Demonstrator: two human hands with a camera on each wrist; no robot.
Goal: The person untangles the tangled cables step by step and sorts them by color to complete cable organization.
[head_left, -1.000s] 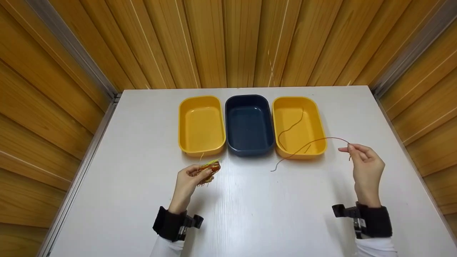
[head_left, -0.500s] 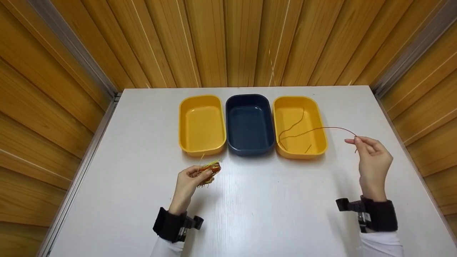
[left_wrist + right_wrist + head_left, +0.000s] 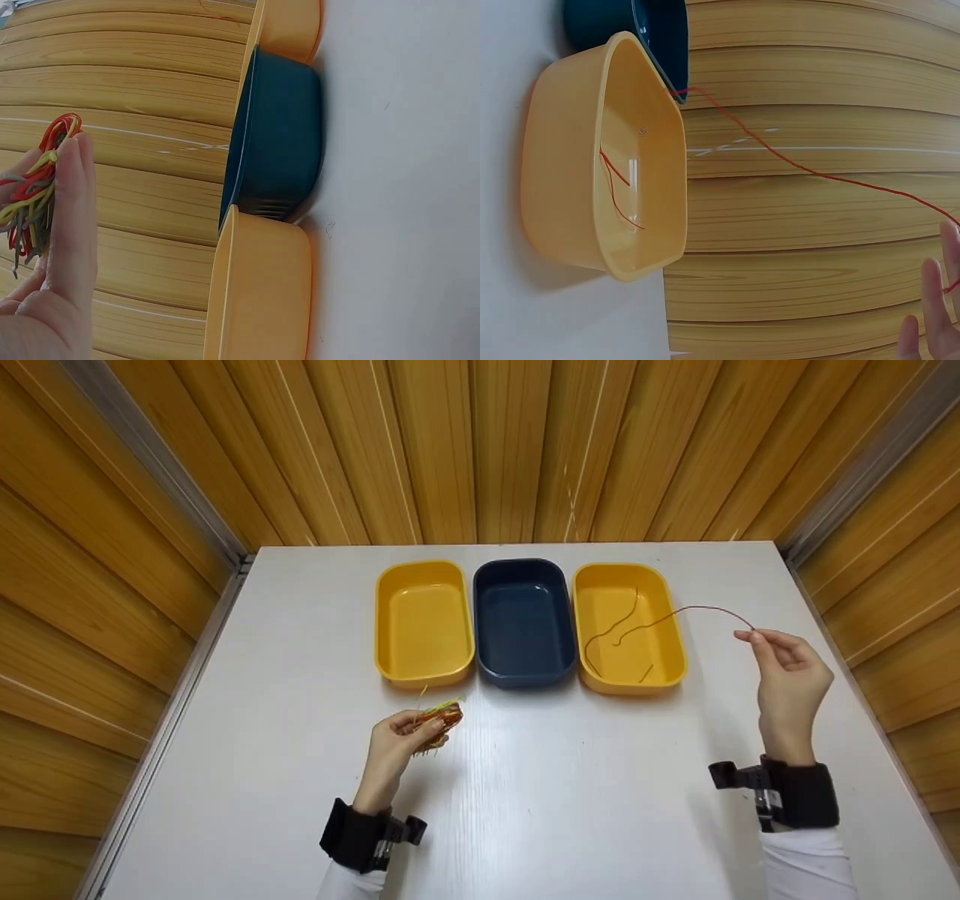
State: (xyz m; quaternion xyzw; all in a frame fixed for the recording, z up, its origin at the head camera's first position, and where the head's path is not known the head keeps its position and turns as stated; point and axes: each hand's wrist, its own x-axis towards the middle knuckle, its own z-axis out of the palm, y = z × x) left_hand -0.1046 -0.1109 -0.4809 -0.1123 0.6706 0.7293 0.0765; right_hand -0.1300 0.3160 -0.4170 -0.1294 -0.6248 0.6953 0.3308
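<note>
My left hand point(image 3: 390, 750) grips a bundle of thin wires point(image 3: 34, 199) in red, yellow and grey, held above the table in front of the left yellow bin point(image 3: 424, 667). Between thumb and fingertips, my right hand point(image 3: 793, 690) pinches one end of a long red wire point(image 3: 810, 172). That wire arches leftward, and its free end hangs over the right yellow bin point(image 3: 666, 607). Inside this bin lies a curved red wire point(image 3: 609, 628), with a short piece of wire point(image 3: 646, 673) near the front. In the right wrist view, only some fingers of the right hand show at the edge.
A dark blue bin point(image 3: 525, 649) stands between the two yellow bins, close against both. All three stand in a row toward the back of the white table point(image 3: 525, 810). Wood-patterned walls point(image 3: 506, 450) rise behind and at both sides.
My right hand has moved away from me and slightly right, bringing the red wire's free end from in front of the right yellow bin to over it. The left hand has stayed nearly still.
</note>
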